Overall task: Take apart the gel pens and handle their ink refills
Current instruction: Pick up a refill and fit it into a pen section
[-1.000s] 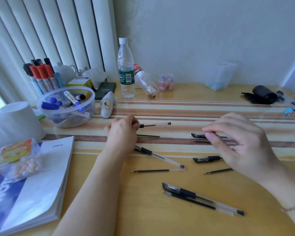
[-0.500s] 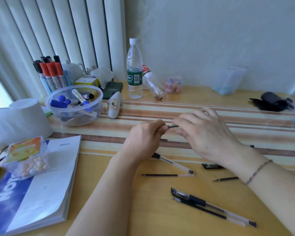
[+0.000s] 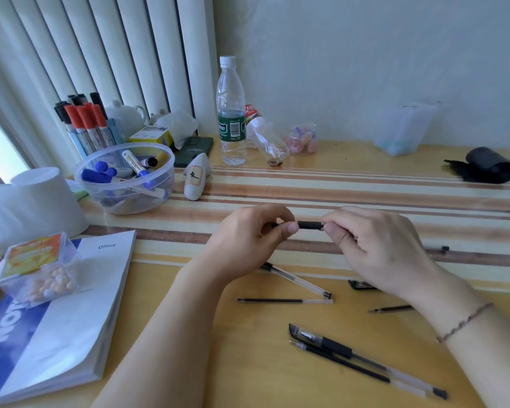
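A gel pen (image 3: pixel 310 225) with a black grip is held level above the striped desk, pinched at both ends. My left hand (image 3: pixel 248 240) grips its left end; my right hand (image 3: pixel 374 248) grips its right end, hiding most of the barrel. On the desk below lie a clear pen barrel (image 3: pixel 298 280), a loose ink refill (image 3: pixel 280 300), another refill (image 3: pixel 390 309) partly under my right wrist, a black cap (image 3: pixel 359 284), and a capped gel pen (image 3: pixel 362 359) beside a long refill (image 3: pixel 345 363) at the front right.
A clear bowl of markers (image 3: pixel 124 178) and a cup of markers (image 3: pixel 86 125) stand at the left. A water bottle (image 3: pixel 231 113) stands at the back. A book (image 3: pixel 53 316) with a small clear box (image 3: pixel 39 269) on it lies front left. A black pouch (image 3: pixel 486 169) sits far right.
My right hand came across from the right and took hold of the pen's free end. Both hands now hold the pen together, lifted slightly off the desk.
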Tool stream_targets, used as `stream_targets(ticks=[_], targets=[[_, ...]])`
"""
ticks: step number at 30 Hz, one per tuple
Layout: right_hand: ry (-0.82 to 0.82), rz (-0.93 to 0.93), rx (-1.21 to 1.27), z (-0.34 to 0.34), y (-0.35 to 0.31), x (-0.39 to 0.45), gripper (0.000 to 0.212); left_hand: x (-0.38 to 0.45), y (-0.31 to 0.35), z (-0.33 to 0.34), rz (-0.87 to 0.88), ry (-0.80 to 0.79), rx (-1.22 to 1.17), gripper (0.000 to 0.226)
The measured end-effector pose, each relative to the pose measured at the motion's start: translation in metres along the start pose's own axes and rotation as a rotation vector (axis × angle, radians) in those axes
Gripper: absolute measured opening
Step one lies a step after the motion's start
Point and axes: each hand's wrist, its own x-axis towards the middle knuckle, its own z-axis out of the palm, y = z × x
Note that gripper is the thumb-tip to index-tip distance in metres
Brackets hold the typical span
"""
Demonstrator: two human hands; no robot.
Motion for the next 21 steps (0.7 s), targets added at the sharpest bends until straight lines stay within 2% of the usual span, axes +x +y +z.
stream_targets(ticks=[3,7,11,17,21], targets=[[0.004,0.011,0.022,-0.001,0.006,-0.002,0.031,0.000,0.002,0.001,0.037,0.026,-0.030,0.016],[0.090,0.000,0.013,-0.002,0.004,-0.003,0.021,0.001,-0.001,0.006,0.061,0.034,-0.024,0.027],[0.189,0.013,0.119,-0.004,0.002,-0.003,0.007,0.001,0.007,0.006,0.042,0.021,-0.129,0.038],[0.137,-0.005,0.092,-0.004,-0.002,-0.003,0.031,-0.001,0.011,0.002,-0.025,0.037,-0.186,0.040],[0.153,0.008,0.083,-0.002,-0.004,-0.005,0.016,-0.001,0.014,-0.001,-0.074,0.052,-0.278,0.037]])
